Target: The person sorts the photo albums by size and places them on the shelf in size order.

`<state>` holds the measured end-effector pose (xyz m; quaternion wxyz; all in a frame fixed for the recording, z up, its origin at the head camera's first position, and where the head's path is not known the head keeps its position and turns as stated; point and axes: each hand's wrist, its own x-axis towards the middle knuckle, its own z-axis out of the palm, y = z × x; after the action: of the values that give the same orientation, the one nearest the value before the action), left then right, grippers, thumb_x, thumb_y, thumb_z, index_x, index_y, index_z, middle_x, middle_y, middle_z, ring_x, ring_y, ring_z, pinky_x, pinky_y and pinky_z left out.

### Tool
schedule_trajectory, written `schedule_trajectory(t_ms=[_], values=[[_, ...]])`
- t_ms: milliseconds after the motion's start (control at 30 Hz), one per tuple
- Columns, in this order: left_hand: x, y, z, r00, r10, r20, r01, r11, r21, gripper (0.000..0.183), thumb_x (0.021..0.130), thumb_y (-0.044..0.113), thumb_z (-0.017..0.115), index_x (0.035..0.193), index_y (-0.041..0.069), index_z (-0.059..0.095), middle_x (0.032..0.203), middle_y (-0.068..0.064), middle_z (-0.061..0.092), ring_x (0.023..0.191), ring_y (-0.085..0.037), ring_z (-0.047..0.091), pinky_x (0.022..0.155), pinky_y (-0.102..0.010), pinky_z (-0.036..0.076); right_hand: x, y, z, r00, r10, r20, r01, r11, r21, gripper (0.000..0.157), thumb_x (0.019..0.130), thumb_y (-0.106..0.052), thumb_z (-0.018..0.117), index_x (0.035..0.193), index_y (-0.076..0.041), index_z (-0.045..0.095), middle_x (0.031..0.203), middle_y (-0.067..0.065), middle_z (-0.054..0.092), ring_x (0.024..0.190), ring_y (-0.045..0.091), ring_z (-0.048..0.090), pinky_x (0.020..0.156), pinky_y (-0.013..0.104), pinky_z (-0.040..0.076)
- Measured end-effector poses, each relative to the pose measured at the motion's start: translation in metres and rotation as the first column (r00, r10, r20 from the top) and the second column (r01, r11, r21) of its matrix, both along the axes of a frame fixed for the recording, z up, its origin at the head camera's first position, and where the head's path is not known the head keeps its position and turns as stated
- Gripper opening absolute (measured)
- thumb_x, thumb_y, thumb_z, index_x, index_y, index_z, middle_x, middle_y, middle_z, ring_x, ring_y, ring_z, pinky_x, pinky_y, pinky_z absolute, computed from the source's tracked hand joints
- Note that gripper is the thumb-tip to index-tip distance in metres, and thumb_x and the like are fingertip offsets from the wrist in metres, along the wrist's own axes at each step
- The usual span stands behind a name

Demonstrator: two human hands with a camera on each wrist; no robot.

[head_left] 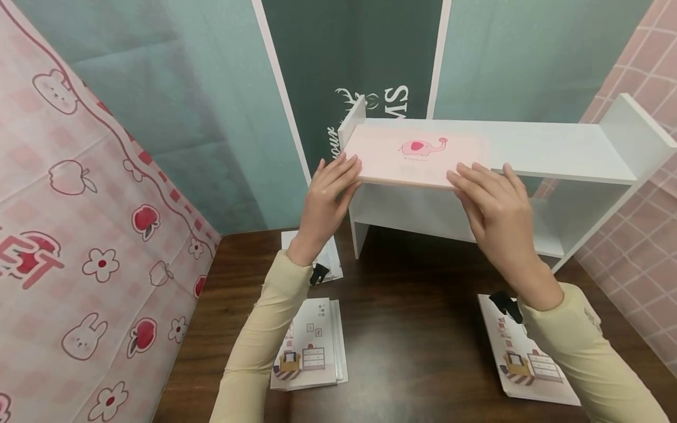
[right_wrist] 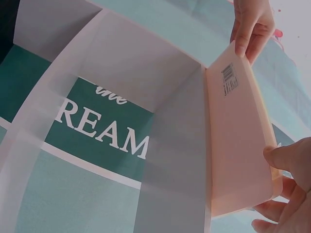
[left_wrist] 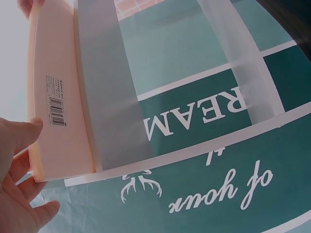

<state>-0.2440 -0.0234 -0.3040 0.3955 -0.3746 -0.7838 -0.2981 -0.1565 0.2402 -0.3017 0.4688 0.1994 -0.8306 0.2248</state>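
Note:
A pale pink notebook (head_left: 391, 158) with an elephant on its cover lies across the left part of the white shelf's (head_left: 560, 147) top board, its near edge raised and jutting out toward me. At its near left corner my left hand (head_left: 329, 202) pinches it, fingers on top. The right hand (head_left: 497, 217) grips the near right corner the same way. Seen from below in the left wrist view, the notebook's underside (left_wrist: 51, 141) carries a barcode label, with the left thumb (left_wrist: 24, 133) against it. The right thumb (right_wrist: 284, 155) presses the underside in the right wrist view.
Printed booklets (head_left: 309, 358) lie stacked on the brown table (head_left: 418, 352) at the left, with papers (head_left: 330, 258) behind them. Another booklet (head_left: 534, 364) lies partly under the right forearm. A patterned pink cloth (head_left: 116, 282) hangs at the left, a green curtain (head_left: 222, 117) behind.

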Motion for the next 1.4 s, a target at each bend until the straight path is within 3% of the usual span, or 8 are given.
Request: schedule_trajectory(t_ms=[300, 567, 900, 1400], values=[[-0.0017, 0.0002, -0.0002, 1.000, 0.005, 0.010, -0.005, 1.000, 0.013, 0.035, 0.087, 0.014, 0.064, 0.121, 0.008, 0.062, 0.126, -0.007, 0.060, 0.127, -0.020, 0.046, 0.114, -0.037, 0.020, -0.0007, -0.0014, 0.0017, 0.999, 0.044, 0.016, -0.043, 0.998, -0.035, 0.040, 0.079, 0.003, 0.067, 0.116, -0.013, 0.067, 0.118, 0.015, 0.063, 0.118, 0.032, 0.053, 0.112, 0.051, 0.019], [-0.0032, 0.0014, -0.0027, 0.999, 0.003, -0.037, -0.002, 0.999, 0.039, 0.033, 0.085, 0.014, 0.067, 0.117, 0.007, 0.065, 0.121, -0.008, 0.062, 0.123, -0.022, 0.050, 0.114, -0.037, 0.021, 0.0005, -0.0031, 0.0024, 0.999, 0.043, 0.002, -0.043, 0.999, -0.033, 0.040, 0.076, 0.007, 0.068, 0.113, -0.011, 0.068, 0.113, 0.016, 0.065, 0.115, 0.031, 0.056, 0.112, 0.051, 0.020], [-0.0043, 0.0040, -0.0055, 1.000, -0.005, -0.030, 0.007, 0.997, 0.080, 0.034, 0.081, 0.010, 0.071, 0.114, 0.008, 0.067, 0.119, -0.007, 0.064, 0.121, -0.019, 0.053, 0.114, -0.035, 0.020, 0.0010, -0.0070, -0.0003, 0.998, 0.034, -0.057, -0.036, 0.999, -0.038, 0.038, 0.077, 0.009, 0.067, 0.111, -0.006, 0.068, 0.110, 0.016, 0.066, 0.108, 0.032, 0.060, 0.110, 0.047, 0.026], [-0.0092, 0.0065, -0.0051, 0.998, 0.025, -0.052, -0.021, 0.997, 0.068, 0.032, 0.085, 0.013, 0.067, 0.116, 0.007, 0.066, 0.121, -0.008, 0.062, 0.123, -0.020, 0.051, 0.114, -0.036, 0.019, -0.0051, -0.0045, -0.0016, 0.997, 0.039, -0.065, -0.040, 0.999, -0.011, 0.036, 0.078, 0.009, 0.066, 0.111, -0.004, 0.067, 0.114, 0.016, 0.064, 0.111, 0.030, 0.059, 0.111, 0.045, 0.025]])
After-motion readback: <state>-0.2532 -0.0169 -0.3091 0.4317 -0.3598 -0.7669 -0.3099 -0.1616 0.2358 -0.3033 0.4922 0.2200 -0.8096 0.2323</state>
